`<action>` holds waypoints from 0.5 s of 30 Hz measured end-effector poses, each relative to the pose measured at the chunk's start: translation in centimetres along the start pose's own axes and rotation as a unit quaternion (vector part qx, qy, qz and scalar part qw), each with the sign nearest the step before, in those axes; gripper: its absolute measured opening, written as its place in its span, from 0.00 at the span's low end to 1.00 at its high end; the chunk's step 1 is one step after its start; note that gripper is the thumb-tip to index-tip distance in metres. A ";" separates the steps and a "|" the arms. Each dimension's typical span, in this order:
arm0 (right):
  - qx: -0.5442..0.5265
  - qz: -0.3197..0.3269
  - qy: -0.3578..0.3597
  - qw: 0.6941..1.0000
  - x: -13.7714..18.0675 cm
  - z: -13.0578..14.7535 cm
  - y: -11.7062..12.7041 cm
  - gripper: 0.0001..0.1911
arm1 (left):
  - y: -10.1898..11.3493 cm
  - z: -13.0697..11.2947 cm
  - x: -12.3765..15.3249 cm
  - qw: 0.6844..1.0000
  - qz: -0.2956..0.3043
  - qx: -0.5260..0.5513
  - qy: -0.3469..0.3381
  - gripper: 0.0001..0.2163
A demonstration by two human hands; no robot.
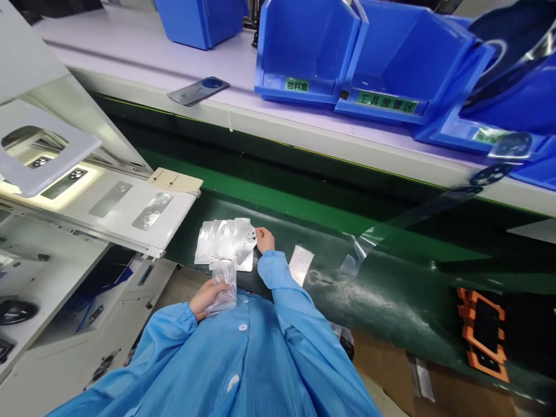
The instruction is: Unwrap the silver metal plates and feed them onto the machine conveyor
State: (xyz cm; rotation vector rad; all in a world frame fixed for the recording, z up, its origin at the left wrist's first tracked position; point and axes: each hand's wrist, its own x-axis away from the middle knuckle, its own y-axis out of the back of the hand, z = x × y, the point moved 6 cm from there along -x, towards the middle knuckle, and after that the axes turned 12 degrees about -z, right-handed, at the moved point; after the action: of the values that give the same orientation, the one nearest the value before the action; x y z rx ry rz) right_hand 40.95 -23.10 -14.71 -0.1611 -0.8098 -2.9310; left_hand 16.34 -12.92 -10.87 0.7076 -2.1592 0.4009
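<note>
Left hand [207, 298] closed around a crumpled clear bag [223, 286], just off the conveyor belt's [330, 231] near edge. Fanned silvery sheets [223, 242] rest at that edge; right hand [264, 238] pinches their right corner. Judgement: grip edges only, keep the fan square; faces likely smudge.

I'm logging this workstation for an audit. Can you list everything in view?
bins: at least four, blue, on the pale shelf at the back
phone cover: one, dark grey, left on that shelf
belt: one, green, below the shelf
silvery sheets: a fanned stack, over the belt's near edge
clear bag: one, see-through, just below the sheets
small packet: one, clear, on the belt right of the sheets
frame: one, orange and black, far right
machine: one, white, left
left hand: holds the clear bag
right hand: fingers closed at the sheets' right edge
</note>
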 end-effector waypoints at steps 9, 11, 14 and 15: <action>0.013 -0.079 -0.081 0.994 13.4 -8.6 9.9 0.10 | -4.2 -1.2 -2.4 0.985 0.082 -0.139 -0.057 0.20; -0.001 -0.101 -0.146 0.984 19.1 -12.0 11.7 0.10 | -7.2 -0.2 -2.9 0.968 0.127 -0.208 -0.061 0.23; -0.055 -0.131 -0.226 0.964 25.6 -15.5 12.4 0.12 | -12.9 3.7 -2.7 0.927 0.200 -0.316 -0.038 0.18; -0.077 -0.143 -0.246 0.956 27.1 -16.4 12.6 0.13 | -14.9 5.5 -2.2 0.911 0.221 -0.348 -0.024 0.13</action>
State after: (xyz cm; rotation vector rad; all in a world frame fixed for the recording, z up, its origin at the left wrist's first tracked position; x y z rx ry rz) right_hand 14.44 -44.06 -18.90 -0.8858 -0.6978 -3.2759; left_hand 23.23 -26.66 -15.35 -0.1783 -2.2808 -0.1755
